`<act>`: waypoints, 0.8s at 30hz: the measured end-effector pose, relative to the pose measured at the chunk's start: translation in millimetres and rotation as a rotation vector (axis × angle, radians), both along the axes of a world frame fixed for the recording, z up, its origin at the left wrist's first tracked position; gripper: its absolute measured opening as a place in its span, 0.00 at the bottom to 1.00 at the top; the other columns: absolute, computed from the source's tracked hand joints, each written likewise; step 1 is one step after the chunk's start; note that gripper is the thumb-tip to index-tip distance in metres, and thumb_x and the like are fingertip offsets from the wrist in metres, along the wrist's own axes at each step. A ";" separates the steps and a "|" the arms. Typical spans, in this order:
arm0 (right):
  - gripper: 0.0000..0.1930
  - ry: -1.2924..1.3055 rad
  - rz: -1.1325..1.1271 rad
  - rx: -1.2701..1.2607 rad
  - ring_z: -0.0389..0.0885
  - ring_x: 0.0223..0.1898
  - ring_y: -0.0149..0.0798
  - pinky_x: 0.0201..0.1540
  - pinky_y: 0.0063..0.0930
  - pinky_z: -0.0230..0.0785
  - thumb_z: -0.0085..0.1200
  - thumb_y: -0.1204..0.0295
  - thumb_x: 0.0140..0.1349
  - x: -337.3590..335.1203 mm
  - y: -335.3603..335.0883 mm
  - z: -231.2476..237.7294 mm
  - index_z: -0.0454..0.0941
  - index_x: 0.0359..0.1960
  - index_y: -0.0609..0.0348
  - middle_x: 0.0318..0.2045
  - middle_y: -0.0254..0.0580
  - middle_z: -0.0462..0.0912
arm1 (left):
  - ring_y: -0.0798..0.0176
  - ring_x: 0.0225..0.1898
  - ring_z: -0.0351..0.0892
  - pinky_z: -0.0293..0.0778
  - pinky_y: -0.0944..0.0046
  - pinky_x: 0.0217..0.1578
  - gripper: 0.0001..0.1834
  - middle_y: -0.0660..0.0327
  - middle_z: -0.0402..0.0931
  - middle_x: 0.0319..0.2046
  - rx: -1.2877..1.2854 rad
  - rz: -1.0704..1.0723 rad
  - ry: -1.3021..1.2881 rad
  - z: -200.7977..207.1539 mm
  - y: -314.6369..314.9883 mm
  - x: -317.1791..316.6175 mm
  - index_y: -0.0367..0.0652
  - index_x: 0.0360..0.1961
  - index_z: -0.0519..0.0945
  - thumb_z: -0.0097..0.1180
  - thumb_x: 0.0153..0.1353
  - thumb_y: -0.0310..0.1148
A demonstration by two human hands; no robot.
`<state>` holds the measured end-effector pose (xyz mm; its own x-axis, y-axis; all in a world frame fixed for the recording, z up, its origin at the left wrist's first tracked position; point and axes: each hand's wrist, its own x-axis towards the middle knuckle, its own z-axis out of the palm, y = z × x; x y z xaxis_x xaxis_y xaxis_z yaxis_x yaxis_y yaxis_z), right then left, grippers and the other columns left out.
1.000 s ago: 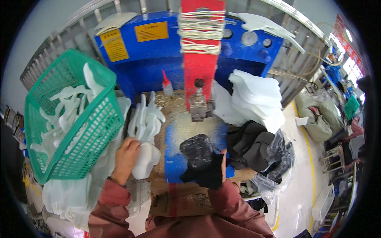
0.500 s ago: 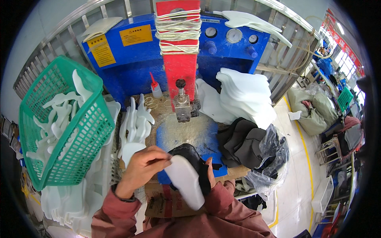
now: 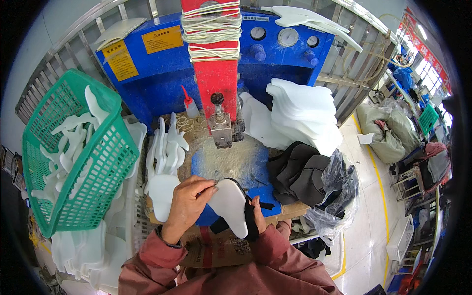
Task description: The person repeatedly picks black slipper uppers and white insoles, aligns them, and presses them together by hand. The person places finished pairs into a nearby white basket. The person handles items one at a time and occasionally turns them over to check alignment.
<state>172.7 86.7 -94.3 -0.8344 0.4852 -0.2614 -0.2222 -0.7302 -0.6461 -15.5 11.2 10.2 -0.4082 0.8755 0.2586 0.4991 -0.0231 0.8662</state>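
Note:
Over the front of the work surface, my left hand [image 3: 189,204] pinches the upper left edge of a white sole-shaped sheet [image 3: 229,204]. My right hand [image 3: 258,216] grips a black fabric piece [image 3: 251,222] along its right side. The sheet lies over the black piece and covers most of it, so only its right edge and a thin strip at the top show. Just beyond both hands is a blue pad [image 3: 202,164] coated with pale dust. Left of my left hand lies a stack of white shaped sheets [image 3: 163,189].
A red post [image 3: 216,78] with a metal clamp head rises from a blue machine [image 3: 147,91]. At left stands a green basket [image 3: 101,169] of white cut pieces. White sheets [image 3: 307,115], dark curved pieces [image 3: 307,177] and a clear plastic bag [image 3: 344,196] sit to the right.
The white sheet has shifted from hanging slanted across the black piece to lying over it, more closely lined up. My left hand has moved slightly right and up with its edge.

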 end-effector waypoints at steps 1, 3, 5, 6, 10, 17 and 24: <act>0.50 0.004 0.009 0.006 0.77 0.65 0.46 0.65 0.42 0.72 0.30 0.27 0.70 0.5 0.3 -1.4 0.58 0.78 0.57 0.69 0.47 0.73 | 0.65 0.32 0.79 0.73 0.66 0.33 0.09 0.58 0.82 0.33 0.009 0.010 0.020 -0.6 0.9 0.3 0.32 0.42 0.87 0.68 0.60 0.20; 0.50 0.002 0.021 0.023 0.76 0.65 0.45 0.65 0.41 0.72 0.31 0.27 0.70 2.0 0.0 -5.4 0.58 0.78 0.57 0.69 0.46 0.72 | 0.65 0.31 0.79 0.73 0.66 0.32 0.10 0.57 0.82 0.33 0.027 0.027 0.041 -2.5 2.3 1.1 0.32 0.43 0.87 0.68 0.60 0.20; 0.50 -0.004 0.025 0.046 0.76 0.65 0.44 0.65 0.40 0.72 0.31 0.27 0.69 2.6 0.0 -10.6 0.58 0.78 0.57 0.69 0.45 0.73 | 0.65 0.31 0.79 0.74 0.66 0.32 0.10 0.57 0.82 0.32 0.030 0.041 0.026 -4.7 3.0 1.9 0.32 0.43 0.87 0.68 0.60 0.20; 0.50 -0.010 0.023 0.060 0.77 0.64 0.44 0.64 0.40 0.72 0.31 0.27 0.69 2.4 0.1 -13.3 0.58 0.77 0.57 0.68 0.45 0.73 | 0.65 0.31 0.80 0.74 0.66 0.32 0.10 0.57 0.82 0.32 0.038 0.045 0.047 -5.6 3.0 2.0 0.32 0.43 0.87 0.68 0.60 0.21; 0.39 -0.030 -0.038 -0.030 0.78 0.62 0.43 0.66 0.37 0.72 0.27 0.40 0.80 2.4 -2.2 -20.1 0.65 0.72 0.64 0.65 0.49 0.76 | 0.65 0.31 0.80 0.74 0.66 0.32 0.10 0.57 0.82 0.33 -0.020 0.067 0.050 -7.2 2.2 2.5 0.32 0.43 0.87 0.68 0.60 0.21; 0.38 -0.002 -0.012 0.067 0.78 0.62 0.40 0.66 0.36 0.70 0.29 0.41 0.80 3.8 -4.2 -17.6 0.64 0.73 0.63 0.65 0.46 0.76 | 0.64 0.32 0.82 0.75 0.66 0.33 0.08 0.56 0.82 0.33 -0.053 0.090 0.021 -5.7 3.5 3.3 0.31 0.41 0.86 0.66 0.61 0.23; 0.41 -0.006 -0.020 0.165 0.70 0.69 0.40 0.72 0.37 0.62 0.29 0.39 0.79 1.0 -6.0 -6.3 0.58 0.77 0.62 0.71 0.45 0.69 | 0.61 0.32 0.83 0.78 0.63 0.36 0.11 0.55 0.81 0.34 -0.036 0.135 0.035 -10.2 7.0 7.8 0.32 0.45 0.85 0.66 0.62 0.23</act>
<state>173.7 80.7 -100.6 -0.8226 0.5387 -0.1821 -0.2315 -0.6098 -0.7580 -7.6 18.3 -0.1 -0.5146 0.8220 0.2440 0.5252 0.0772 0.8475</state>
